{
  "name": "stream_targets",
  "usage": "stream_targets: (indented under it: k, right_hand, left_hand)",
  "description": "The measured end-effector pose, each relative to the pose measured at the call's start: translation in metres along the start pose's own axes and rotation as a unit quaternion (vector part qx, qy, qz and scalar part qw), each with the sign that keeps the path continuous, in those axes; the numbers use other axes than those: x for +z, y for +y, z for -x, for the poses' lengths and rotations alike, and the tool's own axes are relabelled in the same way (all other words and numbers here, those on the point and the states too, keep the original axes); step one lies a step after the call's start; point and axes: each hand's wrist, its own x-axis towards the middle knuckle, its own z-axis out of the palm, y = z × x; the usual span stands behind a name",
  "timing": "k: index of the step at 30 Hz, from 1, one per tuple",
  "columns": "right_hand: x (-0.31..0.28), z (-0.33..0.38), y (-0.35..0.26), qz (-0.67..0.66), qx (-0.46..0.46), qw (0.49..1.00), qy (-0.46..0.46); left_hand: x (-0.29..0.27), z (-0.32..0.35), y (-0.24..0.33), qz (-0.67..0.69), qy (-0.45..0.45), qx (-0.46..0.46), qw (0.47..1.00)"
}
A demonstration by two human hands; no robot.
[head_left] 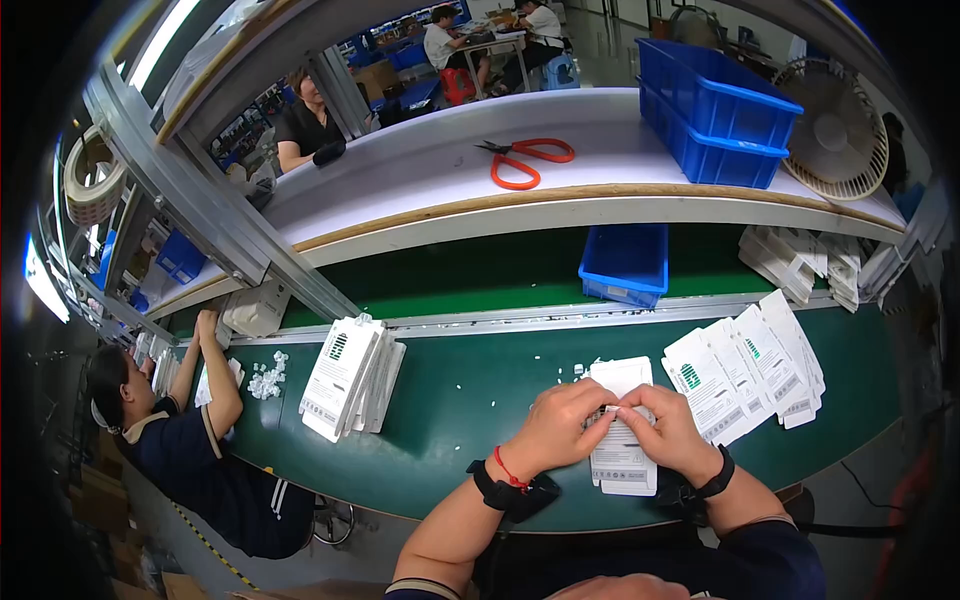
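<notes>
One white card (623, 462) beneath two-handed grip (612, 410)

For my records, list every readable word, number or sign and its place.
Front white card: printed lines, too small to read.
Fanned white cards: green emblem; fine print too small.
Stacked white cards: dark emblem; print too small.
Blue bin: pale label, too small.
</notes>
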Motion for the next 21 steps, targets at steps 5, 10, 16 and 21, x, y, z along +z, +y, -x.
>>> stream_targets:
  k: [5, 10, 16, 21]
  right_hand:
    - [-0.001, 0.001, -0.003, -0.002, 0.025, 1.000, -0.018]
    - [0.007, -0.005, -0.004, 0.006, -0.027, 0.998, 0.058]
    - [0.000, 0.001, 0.004, -0.182, 0.112, 0.976, -0.032]
    - [0.004, 0.005, 0.004, -0.262, 0.152, 0.950, -0.074]
  left_hand:
    - [0.003, 0.004, -0.002, 0.031, -0.005, -0.025, 0.999]
    - [-0.001, -0.002, -0.003, 0.105, 0.035, -0.110, 0.988]
    - [0.003, 0.003, -0.008, 0.206, 0.048, -0.218, 0.953]
    - [0.005, 0.007, -0.008, 0.249, 0.055, -0.258, 0.932]
